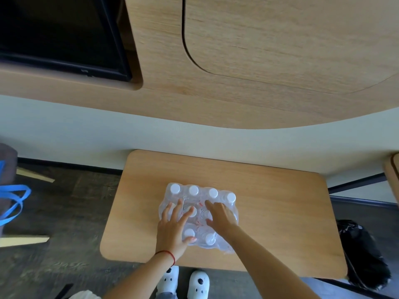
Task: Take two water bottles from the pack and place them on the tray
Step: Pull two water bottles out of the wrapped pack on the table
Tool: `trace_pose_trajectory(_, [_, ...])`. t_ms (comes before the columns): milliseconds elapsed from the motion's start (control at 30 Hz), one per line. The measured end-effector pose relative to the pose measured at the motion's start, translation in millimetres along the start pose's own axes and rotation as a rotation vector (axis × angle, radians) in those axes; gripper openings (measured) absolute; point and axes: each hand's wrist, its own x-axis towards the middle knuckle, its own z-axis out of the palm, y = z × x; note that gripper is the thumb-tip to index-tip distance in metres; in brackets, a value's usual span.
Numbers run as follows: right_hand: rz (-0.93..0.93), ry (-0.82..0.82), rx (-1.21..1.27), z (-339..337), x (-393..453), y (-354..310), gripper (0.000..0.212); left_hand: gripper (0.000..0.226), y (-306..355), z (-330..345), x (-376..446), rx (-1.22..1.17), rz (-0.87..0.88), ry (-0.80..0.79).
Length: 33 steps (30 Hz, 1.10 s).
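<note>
Pack of water bottles (199, 214), still shrink-wrapped, sits mid-table (280, 212), a bit toward the near edge.
Left hand (173, 228) lies flat on top, fingers spread; right hand (220, 215) presses down on the wrap, fingers loosely curled, gripping nothing.

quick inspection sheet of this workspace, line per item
surface: wooden table, rounded corners, bare around the pack
job's things: shrink-wrapped water bottle pack standing mid-table, white caps up, wrap looks unopened; tray not in view
clutter: nothing seen on the table
grippers: left hand and right hand both spread flat on top of the pack, gripping nothing
cables: nothing seen
surroundings: dark screen in wood panelling at the upper left, blue straps at the left edge, black bag on the floor to the right
</note>
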Motion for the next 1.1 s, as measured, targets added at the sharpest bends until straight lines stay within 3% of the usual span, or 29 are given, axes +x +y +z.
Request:
trace_pose_trajectory(200, [-0.134,0.097,0.089,-24.0,-14.4,8.0,0.028,0.079,-2.4,0.8,2.1,0.000,-0.001,0.006])
trace_pose_trajectory(400, [-0.227,0.190,0.164,-69.0,-48.7,5.5,0.031,0.080,-0.8,-1.7,1.8,-0.005,0.000,0.008])
trace_pose_trajectory(500, [-0.244,0.276,0.279,-108.8,-67.3,6.4,0.032,0.101,7.1,-10.9,2.4,-0.065,-0.056,-0.079])
trace_pose_trajectory(600, [-0.317,0.314,0.372,-146.5,-78.0,0.6,0.033,0.124,28.1,-34.6,6.5,-0.372,-0.040,-0.134])
trace_pose_trajectory(733, [-0.457,0.289,0.429,-171.1,-77.2,-15.5,0.030,0.102,61.6,-72.7,15.7,-0.865,0.149,-0.301])
trace_pose_trajectory(833, [-0.466,0.352,0.507,-168.8,-72.0,-22.2,0.026,0.074,66.1,-85.9,20.3,-0.945,0.181,-0.336])
trace_pose_trajectory(967, [-0.438,0.374,0.670,-145.4,-60.7,-25.0,0.017,0.065,52.8,-87.3,20.5,-1.016,0.121,-0.257])
trace_pose_trajectory(1033, [-0.316,0.319,0.947,-123.1,-52.5,-18.8,0.016,0.059,46.7,-89.3,21.0,-1.010,0.073,-0.218])
trace_pose_trajectory(1100, [-0.040,0.273,1.077,-90.6,-40.6,-9.9,0.023,0.054,40.6,-93.2,21.4,-1.002,0.044,-0.188])
